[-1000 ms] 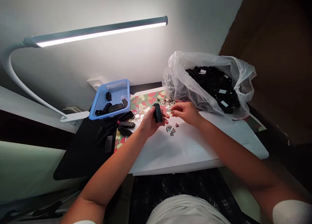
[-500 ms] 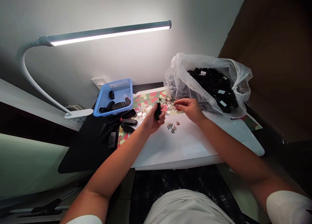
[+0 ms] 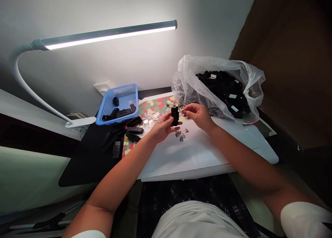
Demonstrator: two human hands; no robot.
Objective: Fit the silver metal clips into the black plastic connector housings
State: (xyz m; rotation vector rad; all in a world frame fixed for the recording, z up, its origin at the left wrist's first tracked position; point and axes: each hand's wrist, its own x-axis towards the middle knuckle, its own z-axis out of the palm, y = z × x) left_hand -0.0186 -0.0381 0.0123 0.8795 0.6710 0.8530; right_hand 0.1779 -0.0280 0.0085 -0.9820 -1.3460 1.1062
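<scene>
My left hand grips a black plastic housing upright between thumb and fingers, above the white board. Close to its right side, my right hand pinches a small metal piece, mostly covered by the fingertips. A few loose metal pieces lie on the white board just below the hands. Behind the hands, more metal pieces are spread over a patterned red and green sheet.
A blue basket with black parts stands at the left, with black housings beside it. At the back right, a clear plastic bag holds many black parts. A lamp arches above the white board.
My left hand has turned the black housing and moved it slightly right, nearer my right hand. The right fingers have come close to it. The whole view has shifted slightly.
</scene>
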